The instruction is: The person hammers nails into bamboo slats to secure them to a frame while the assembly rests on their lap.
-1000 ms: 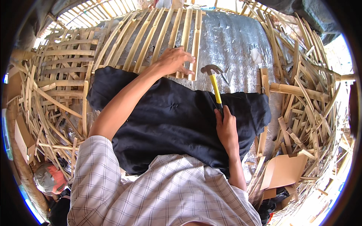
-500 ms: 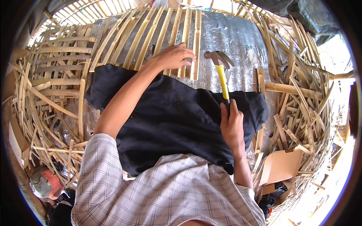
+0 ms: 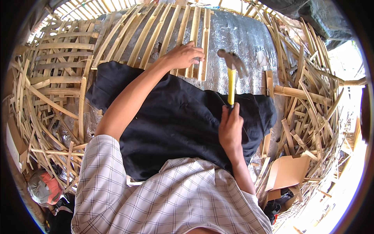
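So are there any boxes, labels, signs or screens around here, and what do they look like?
Cardboard box: lower right among the bamboo scraps, plain brown, flaps open, flat-sided.
Cardboard box at the left edge: partly cut off by the picture's rim, brown with a pale side, standing on end beside the bamboo strips.
No signs or screens show, and no label is clear enough to make out.

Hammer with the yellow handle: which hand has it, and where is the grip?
The right hand holds the hammer by the lower end of its handle; the left hand presses bamboo slats.
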Motion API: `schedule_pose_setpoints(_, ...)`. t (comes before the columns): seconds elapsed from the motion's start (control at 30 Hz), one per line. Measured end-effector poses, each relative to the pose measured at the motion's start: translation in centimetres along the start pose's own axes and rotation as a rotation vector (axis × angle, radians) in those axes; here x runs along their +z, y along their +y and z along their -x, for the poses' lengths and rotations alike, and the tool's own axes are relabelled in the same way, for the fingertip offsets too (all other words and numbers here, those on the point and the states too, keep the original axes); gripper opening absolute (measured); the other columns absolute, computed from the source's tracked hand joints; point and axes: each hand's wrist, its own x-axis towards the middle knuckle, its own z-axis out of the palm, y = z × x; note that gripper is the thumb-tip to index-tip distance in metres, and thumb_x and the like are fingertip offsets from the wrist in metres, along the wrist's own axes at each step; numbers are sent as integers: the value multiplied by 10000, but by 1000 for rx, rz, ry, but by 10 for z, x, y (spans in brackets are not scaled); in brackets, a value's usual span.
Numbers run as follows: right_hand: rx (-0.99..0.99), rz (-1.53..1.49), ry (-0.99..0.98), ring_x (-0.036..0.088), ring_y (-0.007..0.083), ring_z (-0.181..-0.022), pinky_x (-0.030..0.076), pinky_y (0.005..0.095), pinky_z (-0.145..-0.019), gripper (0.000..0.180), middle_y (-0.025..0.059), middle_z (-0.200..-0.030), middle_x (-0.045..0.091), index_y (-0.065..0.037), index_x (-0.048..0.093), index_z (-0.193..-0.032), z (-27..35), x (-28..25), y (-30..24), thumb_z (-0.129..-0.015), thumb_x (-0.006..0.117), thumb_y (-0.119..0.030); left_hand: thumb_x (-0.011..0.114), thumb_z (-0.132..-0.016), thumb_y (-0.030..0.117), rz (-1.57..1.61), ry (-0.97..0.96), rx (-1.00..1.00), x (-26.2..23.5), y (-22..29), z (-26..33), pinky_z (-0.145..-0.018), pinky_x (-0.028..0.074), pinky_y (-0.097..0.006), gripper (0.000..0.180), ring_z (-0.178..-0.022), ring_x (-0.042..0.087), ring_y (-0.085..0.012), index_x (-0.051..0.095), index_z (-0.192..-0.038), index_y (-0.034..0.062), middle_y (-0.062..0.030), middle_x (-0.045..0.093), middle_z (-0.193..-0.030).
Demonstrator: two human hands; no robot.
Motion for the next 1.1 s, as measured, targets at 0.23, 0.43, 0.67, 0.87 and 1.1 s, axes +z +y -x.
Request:
schedule_pose_setpoints(0.23, -236, 78, -72, 603, 511, -647, 441, 558, -533, 199, 292, -696, 599, 25, 473, -1041, 0, 4, 0, -1059, 585, -139, 724, -941, 177, 61, -10, -52, -1, 2, 4, -1010, 540, -383, 204, -1071, 564, -204, 744, -1139, 133, 89, 678, -1162)
schedule_pose_setpoints(0.43, 38, -154, -63, 601, 509, -647, 401, 534, -504, 165, 289, -696, 597, 39, 478, -1088, 6, -21, -26, -1048, 584, -82, 702, -946, 123, 126, -22, -1, -3, 4, 3, -1045, 535, -391, 202, -1074, 533, -233, 731, -1146, 111, 74, 663, -1177)
schedule_pose_setpoints(0.67, -118, 119, -216, 601, 486, -674, 462, 568, -611, 290, 299, -830, 637, 43, 502, -1225, 8, 18, 10, -1062, 587, -180, 660, -957, 45, 162, -58, -89, -6, 6, 0, -1082, 517, -385, 236, -1083, 509, -244, 734, -1170, 117, 80, 659, -1195)
schedule_pose_setpoints(0.87, 57, -153, -92, 620, 477, -677, 457, 538, -595, 250, 257, -781, 647, 62, 551, -1203, 3, -23, -32, -1055, 593, -135, 651, -954, 14, 196, -22, -94, 1, 2, 4, -1076, 487, -404, 227, -1101, 520, -238, 729, -1145, 109, 62, 659, -1166)
schedule_pose_setpoints(1.1, 71, 97, -267, 603, 501, -742, 463, 570, -640, 225, 306, -764, 603, -8, 488, -1153, 14, 16, 3, -1059, 592, -183, 671, -915, -10, 254, -60, -64, -5, 2, -1, -1035, 489, -405, 228, -1048, 511, -244, 741, -1106, 92, 41, 674, -1125)
